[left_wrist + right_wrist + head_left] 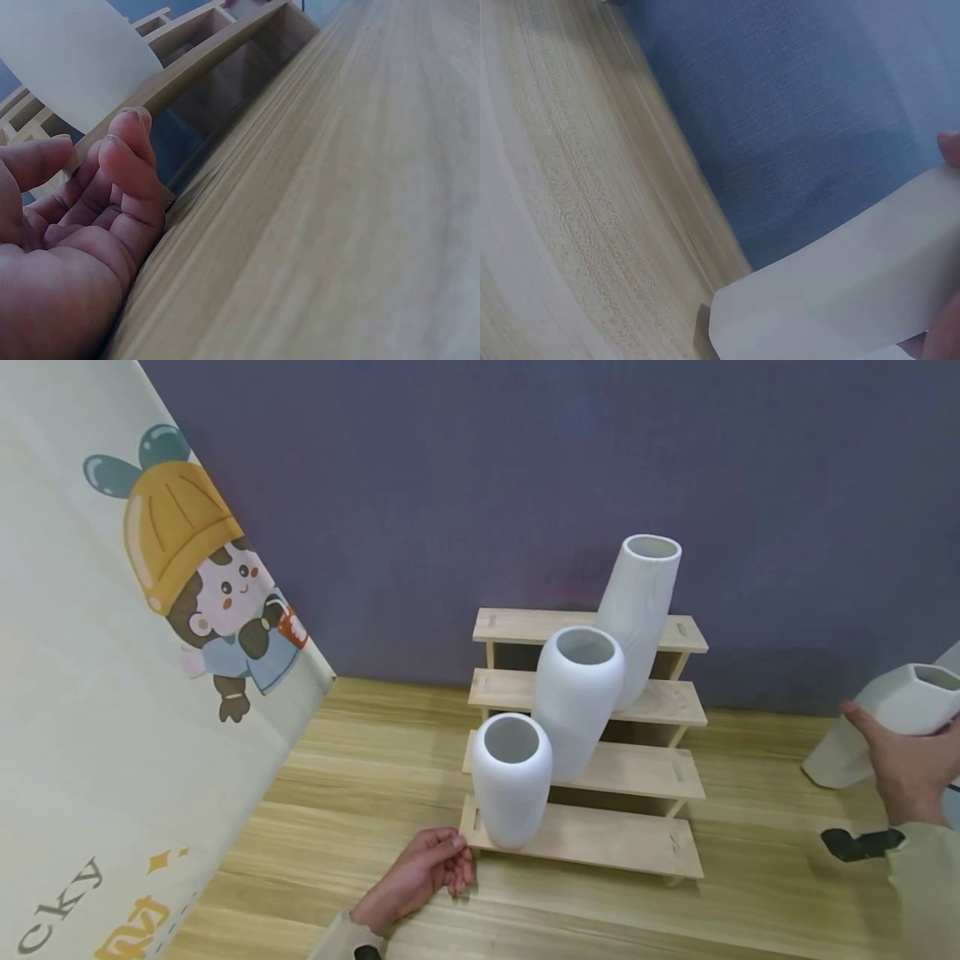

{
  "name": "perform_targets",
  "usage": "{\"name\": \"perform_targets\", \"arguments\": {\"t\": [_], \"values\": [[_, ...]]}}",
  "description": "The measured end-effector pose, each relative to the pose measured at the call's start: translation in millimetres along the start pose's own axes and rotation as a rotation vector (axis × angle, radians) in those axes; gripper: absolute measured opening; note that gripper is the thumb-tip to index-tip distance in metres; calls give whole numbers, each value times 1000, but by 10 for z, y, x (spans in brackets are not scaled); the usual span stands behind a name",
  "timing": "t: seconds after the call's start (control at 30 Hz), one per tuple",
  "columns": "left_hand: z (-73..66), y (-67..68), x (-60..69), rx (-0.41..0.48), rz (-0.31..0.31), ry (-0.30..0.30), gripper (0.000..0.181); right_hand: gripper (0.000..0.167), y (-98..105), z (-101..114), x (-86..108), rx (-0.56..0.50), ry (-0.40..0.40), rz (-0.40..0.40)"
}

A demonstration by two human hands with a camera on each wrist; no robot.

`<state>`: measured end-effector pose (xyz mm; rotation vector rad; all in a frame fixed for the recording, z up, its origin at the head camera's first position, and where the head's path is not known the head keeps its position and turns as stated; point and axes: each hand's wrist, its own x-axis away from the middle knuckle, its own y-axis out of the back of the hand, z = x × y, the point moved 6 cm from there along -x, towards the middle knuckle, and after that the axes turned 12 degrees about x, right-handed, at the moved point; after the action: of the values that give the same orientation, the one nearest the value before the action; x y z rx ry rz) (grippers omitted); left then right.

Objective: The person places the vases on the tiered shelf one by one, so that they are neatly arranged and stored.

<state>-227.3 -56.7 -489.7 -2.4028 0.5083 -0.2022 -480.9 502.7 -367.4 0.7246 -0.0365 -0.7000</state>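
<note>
A stepped wooden display rack [622, 843] bears three white vases set diagonally. The short rounded vase [512, 793] is on the lowest board at the left, the medium vase [576, 710] behind it, the tall slim vase [637, 610] farther up. My left hand [423, 868] pinches the front left corner of the lowest board, thumb above and curled fingers below; the board's edge [191, 71] shows in the left wrist view. At the far right, my right hand [918, 768] grips a white faceted vase [896, 702] around its upper part. In the right wrist view this vase [840, 292] tilts, its base near the tabletop.
The wood-grain tabletop [315, 818] meets a dark blue cloth backdrop [375, 527] behind the rack. A pale wall panel [112, 735] with a cartoon figure stands at the left. Part of another pale object [951, 658] shows at the right edge, beyond the held vase.
</note>
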Motion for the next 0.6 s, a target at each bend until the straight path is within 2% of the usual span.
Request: {"name": "perform_targets", "arguments": {"t": [0.43,0.6], "values": [[7,-4,1,0,2,-7,27,92,95,65,34,-83,33,9],[8,4,2,-2,-2,-11,27,90,115,80,55,-59,58,10]]}}
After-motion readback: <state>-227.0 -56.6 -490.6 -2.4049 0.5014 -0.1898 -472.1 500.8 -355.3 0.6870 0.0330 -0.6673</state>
